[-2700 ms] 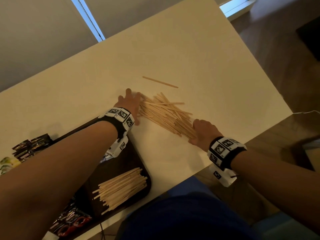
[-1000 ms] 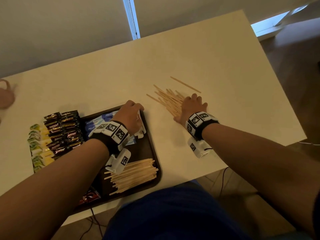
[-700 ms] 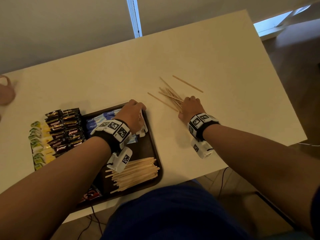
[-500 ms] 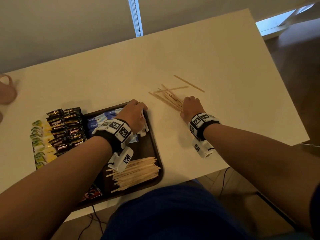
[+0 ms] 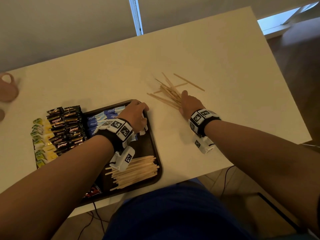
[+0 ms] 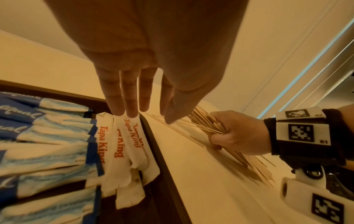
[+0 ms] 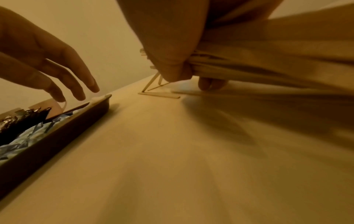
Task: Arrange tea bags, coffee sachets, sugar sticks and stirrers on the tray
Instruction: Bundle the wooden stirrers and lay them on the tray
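The loose stirrers (image 5: 170,94) lie in a fanned heap on the table (image 5: 216,54), at about 2 o'clock from the tray (image 5: 156,153). The right hand (image 5: 189,104) is closed around the near end of that heap: in the left wrist view its fingers (image 6: 220,136) curl under a bunch of sticks and the thumb lies over them, with the far ends splayed out on the table. One stick (image 5: 189,82) lies apart, just beyond the heap at 1 o'clock.

The left hand (image 5: 136,114) reaches over the tray's far right corner, fingers straight and close together, their tips touching the top ends of the white sugar sticks (image 6: 122,145); it grips nothing.

Against half a second ago, the right hand has closed tighter on the bunch and the free sticks have fanned wider; the left hand sits at the same corner. A couple of seconds back both hands were raking the heap together.

The white sugar sticks read "Tapa King" in orange. The blue sachets (image 5: 101,119) beside them, at 9 o'clock, read "equal". Left of those stand dark coffee sachets (image 5: 67,126) with lettering too small to read, then yellow-green tea bags (image 5: 40,140). A neat stack of stirrers (image 5: 136,170) lies in the tray's near right corner, at 6 o'clock from the left hand.
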